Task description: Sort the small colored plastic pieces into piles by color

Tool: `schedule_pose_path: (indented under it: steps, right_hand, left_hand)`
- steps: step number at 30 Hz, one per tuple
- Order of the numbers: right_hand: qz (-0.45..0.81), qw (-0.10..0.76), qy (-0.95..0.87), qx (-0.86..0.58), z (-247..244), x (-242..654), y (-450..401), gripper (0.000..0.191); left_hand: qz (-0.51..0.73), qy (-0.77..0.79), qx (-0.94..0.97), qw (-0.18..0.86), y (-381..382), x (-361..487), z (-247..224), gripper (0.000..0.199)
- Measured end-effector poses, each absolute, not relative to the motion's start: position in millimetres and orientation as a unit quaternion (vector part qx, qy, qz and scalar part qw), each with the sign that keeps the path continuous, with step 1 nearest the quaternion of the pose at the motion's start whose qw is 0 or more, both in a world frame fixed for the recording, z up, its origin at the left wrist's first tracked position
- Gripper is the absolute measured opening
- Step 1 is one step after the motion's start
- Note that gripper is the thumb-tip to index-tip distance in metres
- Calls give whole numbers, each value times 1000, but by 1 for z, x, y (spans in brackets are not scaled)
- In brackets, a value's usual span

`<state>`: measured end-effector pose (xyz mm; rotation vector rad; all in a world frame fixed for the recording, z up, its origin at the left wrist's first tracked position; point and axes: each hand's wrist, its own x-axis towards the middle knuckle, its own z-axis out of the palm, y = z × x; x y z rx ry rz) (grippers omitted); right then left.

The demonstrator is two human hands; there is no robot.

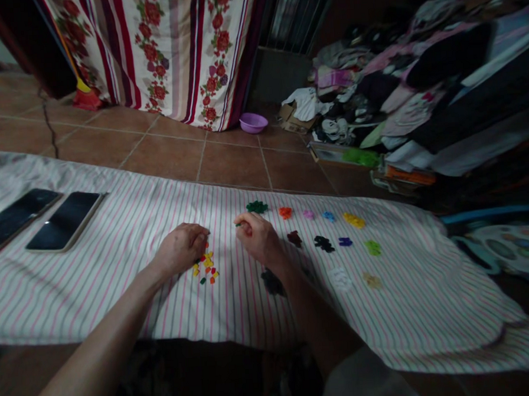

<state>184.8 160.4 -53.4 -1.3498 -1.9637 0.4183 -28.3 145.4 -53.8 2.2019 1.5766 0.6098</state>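
Observation:
My right hand [261, 238] pinches a small dark green piece [238, 225] between thumb and finger, just in front of the dark green pile [256, 206]. My left hand [181, 247] is curled closed over the striped cloth, and whatever its fingers hold is hidden. Beside it lies a loose mix of small pieces [208, 261], mostly yellow, with red, orange and green among them. Close to my right forearm are a brown pile [294, 238] and a dark grey pile [272, 282], which the arm partly covers.
Sorted piles continue rightward: orange [285, 213], pink [308, 214], blue [328, 216], yellow [354, 220], black [324, 244], purple [345, 241], lime [373, 247], white [340, 279] and beige [372, 280]. Two phones [66, 221] lie left on the striped cloth [128, 229]. Heaped clothes [374, 92] stand behind.

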Motion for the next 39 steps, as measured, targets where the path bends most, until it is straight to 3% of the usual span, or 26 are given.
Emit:
schedule_pose_path:
  steps: [6,12,39]
  right_hand:
    - [304,492,-557,-596,-82,218,190,19]
    - [371,562,-426,-604,-106,241,205,28]
    - [408,560,-417,-588,-128,256,212,31]
  left_hand:
    - [215,549,788,177,145,-28,-55,33]
    - [215,549,787,182,147,-28,-55,34]
    - [193,567,778,190,146,-26,-52,34]
